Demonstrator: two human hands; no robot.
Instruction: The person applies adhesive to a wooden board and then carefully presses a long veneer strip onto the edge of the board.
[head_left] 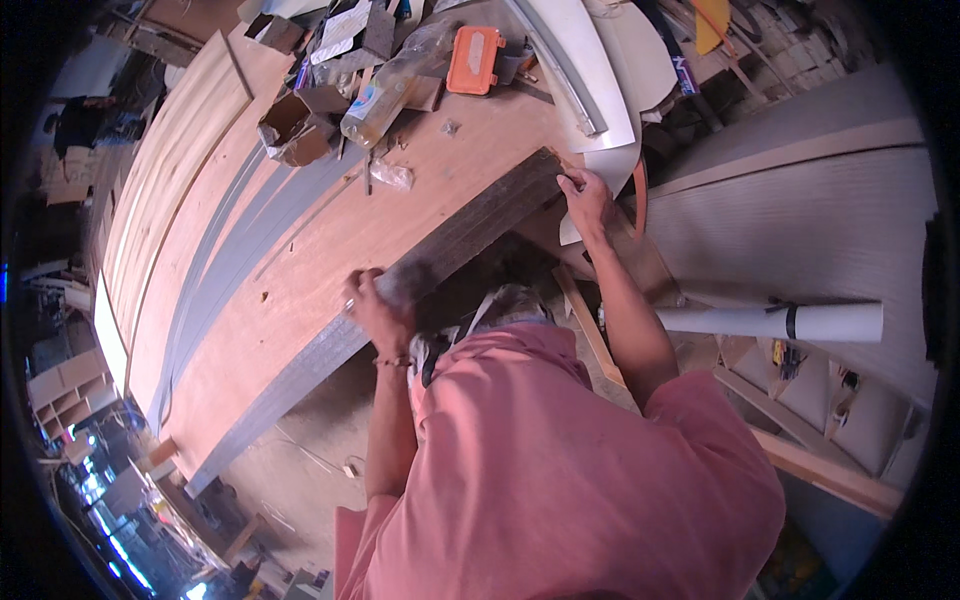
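A long dark grey strip (480, 215) with a streaked surface lies along the near edge of a wooden board (300, 250). At its far right end my right hand (588, 200) is closed, thumb and fingers pinching the strip's corner. My left hand (378, 308) rests on the strip near its middle with its fingers bent and closed. A pale grey blurred patch (402, 284) lies right beside that hand; whether it is an object or part of the strip I cannot tell. Past my left hand, the strip looks lighter and runs to the lower left.
On the board are a plastic bottle (372, 112), an orange case (475, 60), an open cardboard box (296, 128) and grey sheet pieces (235, 235). Slatted wood panels (175, 165) lie far left. A white roll (760, 322) and a large panel (790, 220) stand at the right.
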